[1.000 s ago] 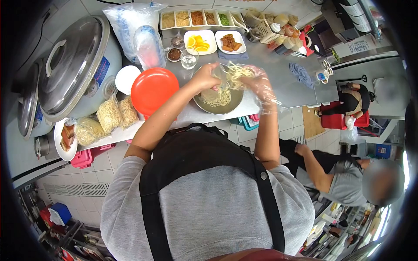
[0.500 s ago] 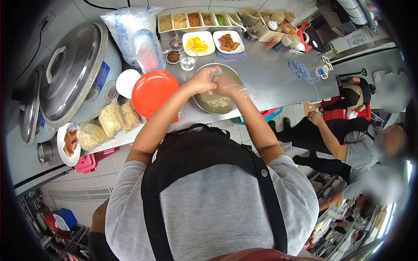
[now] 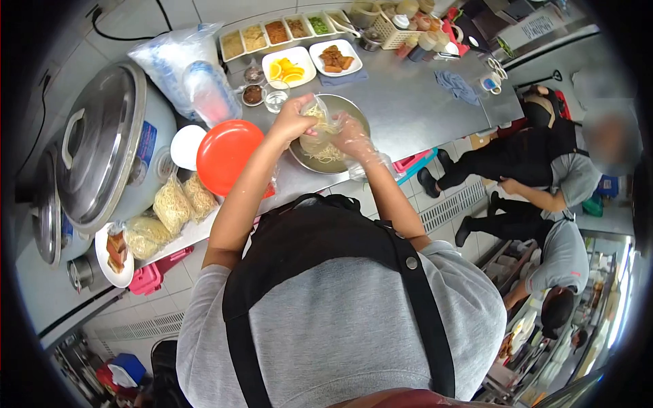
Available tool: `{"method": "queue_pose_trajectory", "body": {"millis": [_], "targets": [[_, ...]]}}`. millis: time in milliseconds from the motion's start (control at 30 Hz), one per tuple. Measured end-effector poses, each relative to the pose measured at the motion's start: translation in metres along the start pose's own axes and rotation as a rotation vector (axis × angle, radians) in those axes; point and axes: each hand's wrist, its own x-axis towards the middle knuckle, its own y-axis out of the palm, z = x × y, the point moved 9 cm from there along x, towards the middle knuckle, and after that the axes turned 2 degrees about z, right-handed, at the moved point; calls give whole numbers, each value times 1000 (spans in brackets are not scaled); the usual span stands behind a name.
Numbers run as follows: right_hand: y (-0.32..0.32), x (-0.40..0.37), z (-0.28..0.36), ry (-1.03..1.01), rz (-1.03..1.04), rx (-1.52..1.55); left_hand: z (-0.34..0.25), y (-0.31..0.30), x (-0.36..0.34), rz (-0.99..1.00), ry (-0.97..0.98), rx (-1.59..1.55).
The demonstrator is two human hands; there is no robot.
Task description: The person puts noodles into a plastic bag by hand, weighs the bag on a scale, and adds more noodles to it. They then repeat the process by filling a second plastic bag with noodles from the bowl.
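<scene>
My left hand (image 3: 295, 121) is closed on a clear plastic bag of noodles (image 3: 314, 136), held above a round metal bowl (image 3: 357, 114). My right hand (image 3: 354, 139), in a loose clear plastic glove, has its fingers curled at the bag's right side; whether they also grip noodles inside is hard to see. Pale noodles (image 3: 326, 156) lie in the bowl beneath. Left of my left forearm is a red round plate (image 3: 228, 156). A glass of clear liquid (image 3: 276, 102) stands behind my left hand.
Large lidded pots (image 3: 102, 149) fill the left side, with bagged noodles (image 3: 172, 205) in front. Behind are orange slices (image 3: 286, 71), fried pieces (image 3: 336, 58) and a topping tray (image 3: 275, 32). A blue cloth (image 3: 457, 87) lies to the right. Co-workers (image 3: 561, 170) stand beyond.
My hands have moved slightly apart, and the bag with noodles now shows between them. The view has shifted a little. Co-workers on the right have changed posture.
</scene>
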Motion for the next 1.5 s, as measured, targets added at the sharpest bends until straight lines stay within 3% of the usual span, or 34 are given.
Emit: {"method": "queue_pose_trajectory", "body": {"millis": [67, 133, 233, 367, 433, 467, 567, 667, 800, 867, 1000, 1067, 1100, 1167, 1200, 1267, 1333, 1400, 1433, 1500], "targets": [[-17, 4, -1, 10, 33, 37, -1, 2, -4, 7, 24, -13], [-33, 4, 17, -88, 106, 607, 0, 9, -3, 47, 21, 2], [-64, -3, 52, -153, 73, 884, 3, 12, 3, 54, 43, 17], [-63, 10, 24, -49, 13, 859, -2, 8, -8, 20, 31, -17], [-54, -2, 14, 114, -55, 553, -3, 1, -5, 1, 55, -20], [-46, -5, 13, 114, -60, 557, 3, -1, -2, 19, 22, -29], [-17, -10, 27, -124, 39, -26, 8, -5, 1, 14, 14, -65], [-4, -5, 11, 6, 98, -76, 5, -7, 0, 3, 34, -72], [-14, 13, 2, -158, 13, 2, 4, -3, -2, 44, 25, -34], [-37, 4, 18, -62, 93, 676, 2, 1, -4, 42, 32, -49], [-71, 0, 64, -276, 113, 790, 0, 6, -2, 7, 20, -27], [-87, 8, 50, -301, -129, 685, 2, 4, -3, -12, 14, -29], [-80, 10, 50, -309, -120, 681, 3, 2, -3, -22, 23, -40], [-71, 12, 34, -128, -257, 364, 5, -2, -1, -41, 36, -54], [-57, 22, 23, -134, -250, 364, 10, -4, 2, -42, 4, 11], [-6, 45, 9, -226, -10, -219, 31, -10, 7, -48, -39, 75], [-18, 46, 11, -186, 4, -179, -9, -7, -4, -259, 671, 950], [-43, 39, 16, -289, -46, 431, -10, -9, -9, -300, 609, 1031], [-46, 36, 17, -290, -31, 431, 2, -13, -1, -176, 414, 865], [-48, 36, 1, -70, 19, 811, 3, -11, 0, -28, 113, 601]]}}
